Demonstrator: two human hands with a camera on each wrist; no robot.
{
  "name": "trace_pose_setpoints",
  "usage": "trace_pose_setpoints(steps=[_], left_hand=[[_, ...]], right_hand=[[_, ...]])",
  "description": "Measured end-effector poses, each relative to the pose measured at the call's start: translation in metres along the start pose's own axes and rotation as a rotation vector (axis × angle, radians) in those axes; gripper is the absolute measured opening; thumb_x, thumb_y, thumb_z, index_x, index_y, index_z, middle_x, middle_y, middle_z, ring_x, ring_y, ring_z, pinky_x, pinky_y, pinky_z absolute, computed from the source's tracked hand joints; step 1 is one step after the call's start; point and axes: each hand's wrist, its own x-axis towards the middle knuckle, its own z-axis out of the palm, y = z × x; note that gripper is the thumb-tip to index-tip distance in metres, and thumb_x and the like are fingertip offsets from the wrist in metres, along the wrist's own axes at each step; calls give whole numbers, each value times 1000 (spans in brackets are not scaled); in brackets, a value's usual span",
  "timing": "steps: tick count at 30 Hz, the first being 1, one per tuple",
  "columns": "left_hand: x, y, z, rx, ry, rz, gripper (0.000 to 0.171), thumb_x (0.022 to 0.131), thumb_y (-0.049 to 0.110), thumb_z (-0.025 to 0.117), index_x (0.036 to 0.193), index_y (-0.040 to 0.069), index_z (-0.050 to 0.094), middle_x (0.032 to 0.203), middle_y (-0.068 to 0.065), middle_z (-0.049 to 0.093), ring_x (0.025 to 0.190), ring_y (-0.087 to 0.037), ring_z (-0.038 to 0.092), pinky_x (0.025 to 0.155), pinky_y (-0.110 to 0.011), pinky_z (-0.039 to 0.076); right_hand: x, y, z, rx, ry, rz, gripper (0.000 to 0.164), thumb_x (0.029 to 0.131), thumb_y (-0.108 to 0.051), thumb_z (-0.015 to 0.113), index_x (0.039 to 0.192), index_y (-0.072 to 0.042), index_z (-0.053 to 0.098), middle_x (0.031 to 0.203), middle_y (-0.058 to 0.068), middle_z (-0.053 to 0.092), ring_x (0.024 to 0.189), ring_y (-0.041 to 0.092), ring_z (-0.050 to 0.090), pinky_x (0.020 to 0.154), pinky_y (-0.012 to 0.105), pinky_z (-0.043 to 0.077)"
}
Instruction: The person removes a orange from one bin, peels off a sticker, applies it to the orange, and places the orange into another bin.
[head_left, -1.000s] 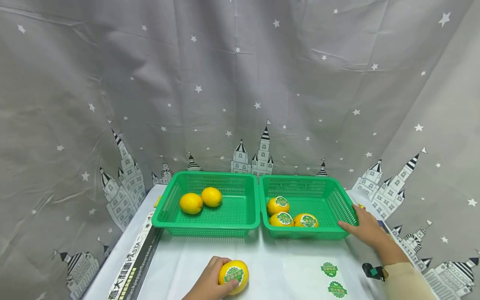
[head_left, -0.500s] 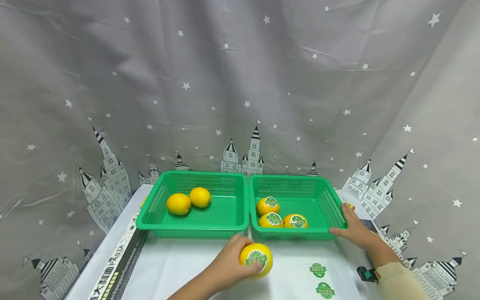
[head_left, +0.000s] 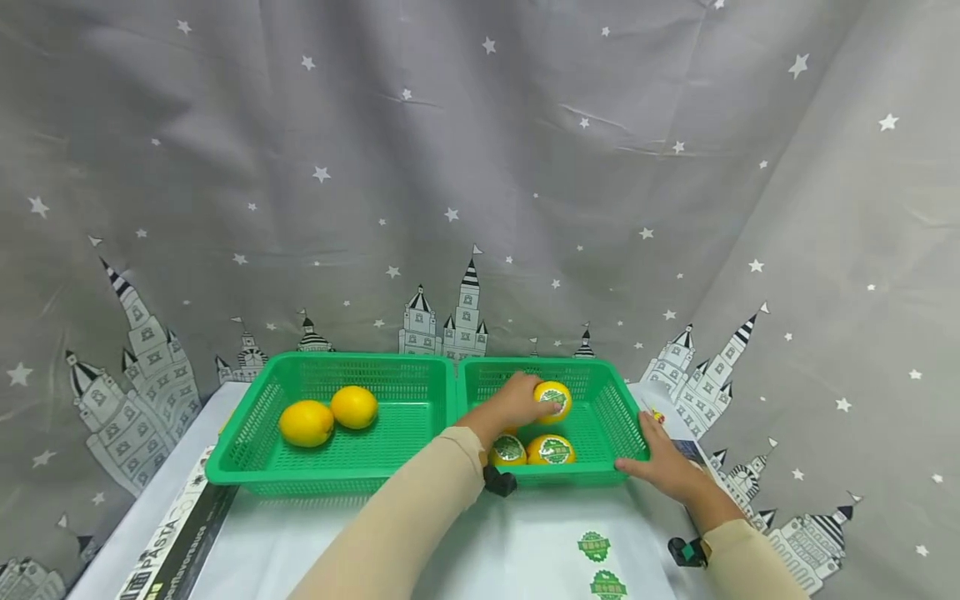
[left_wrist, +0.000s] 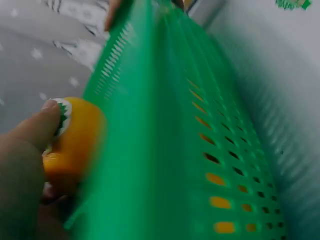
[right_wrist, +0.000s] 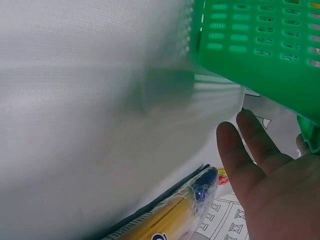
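Observation:
My left hand [head_left: 516,402] reaches into the right green basket [head_left: 611,417] and grips a yellow lemon [head_left: 553,402] with a green-and-white sticker. In the left wrist view the thumb presses on the sticker of that lemon [left_wrist: 82,135], beyond the blurred basket wall [left_wrist: 125,150]. Two more stickered lemons, a left one [head_left: 508,450] and a right one [head_left: 552,451], lie along the basket's front. Whatever lies under the left hand is hidden. My right hand [head_left: 666,468] rests at the basket's right front corner; in the right wrist view its fingers [right_wrist: 255,140] are extended beneath the rim.
A left green basket [head_left: 330,479] adjoins the right one and holds two lemons [head_left: 330,417] without visible stickers. Green stickers [head_left: 594,547] lie on the table front. A black-and-white pasta box [head_left: 180,533] lies far left; a wrapped yellow pack [right_wrist: 170,215] lies near my right hand.
My left hand has carried the stickered lemon up from the table front, rightward into the right basket. The right hand has stayed at the basket corner; the head view has turned right.

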Motion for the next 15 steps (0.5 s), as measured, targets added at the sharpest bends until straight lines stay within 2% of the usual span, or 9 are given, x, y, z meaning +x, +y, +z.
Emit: trace_pose_setpoints(steps=[2,5,7,9,11,12,15], left_hand=[[0,-14,3,82,-27,-39,64,97,54,70,140,8,60,136,-13,56,109,-25,60,93,-43,54],[-2,-30,6,263,-38,-66,70,96,59,67,145,9,58,147,-14,53,122,-29,59,109,-49,47],[-6,-35,5,371,-39,-68,72,97,62,64,147,11,57,150,-12,53,129,-28,57,115,-50,41],[-9,-37,1,423,-33,-70,71,97,63,63,146,11,58,151,-10,54,134,-27,55,118,-50,38],[-13,-33,-6,426,-34,-72,74,98,62,62,152,12,53,157,-11,50,143,-28,49,121,-51,35],[-16,-30,-10,396,-23,-72,74,99,60,63,155,13,49,158,-11,49,145,-29,47,121,-51,35],[-29,-26,-25,286,62,-49,77,101,54,63,162,13,37,163,-16,40,148,-35,43,121,-54,37]], right_hand=[[4,-5,6,5,-4,-10,116,93,-46,76,165,3,0,171,31,-2,155,57,2,119,76,14],[10,-12,14,10,-6,-28,116,93,-47,76,166,2,0,172,30,-2,155,57,3,119,76,15],[13,-18,17,16,-8,-33,116,93,-47,76,166,2,0,172,29,-2,155,57,4,119,75,15],[17,-22,18,11,-8,-40,116,93,-47,76,166,2,-1,172,29,-2,156,56,4,119,74,15],[20,-27,18,20,-4,-44,116,93,-47,76,166,2,0,172,29,-2,156,55,4,120,73,15],[22,-29,18,25,1,-46,116,93,-46,77,166,2,0,172,29,-1,156,55,4,120,73,15],[25,-31,22,40,1,-52,116,92,-44,77,165,3,1,172,29,0,156,55,6,121,73,16]])
